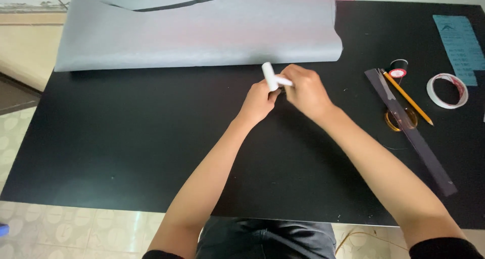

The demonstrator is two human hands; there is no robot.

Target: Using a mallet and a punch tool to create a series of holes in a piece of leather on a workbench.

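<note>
Black tabletop [126, 153] fills most of the frame, with pale patterned floor tiles [60, 228] showing along the lower left edge. Across the upper left and centre lies a large grey sheet [202, 34] folded over on itself, its rounded fold ending toward the upper right of centre.

Just below that sheet, at the middle of the frame, the left hand [258, 101] is curled around a small white cylinder [270, 76], which stands tilted above the fingers. Touching it from the right, the right hand [304, 91] is closed on a second white piece [284, 81] that juts sideways from the cylinder; whether the two pieces are joined cannot be told.

Farther right, well apart from the hands, a long dark strip [419, 143] runs diagonally toward the lower right. A yellow pencil [408, 98] lies just beside it, and amber scissor handles [401, 120] show under the strip. A small black spool [398, 68] sits near the pencil's upper end. A roll of white tape [447, 90] rests near the right edge, with a blue sheet [459, 46] above it.
</note>
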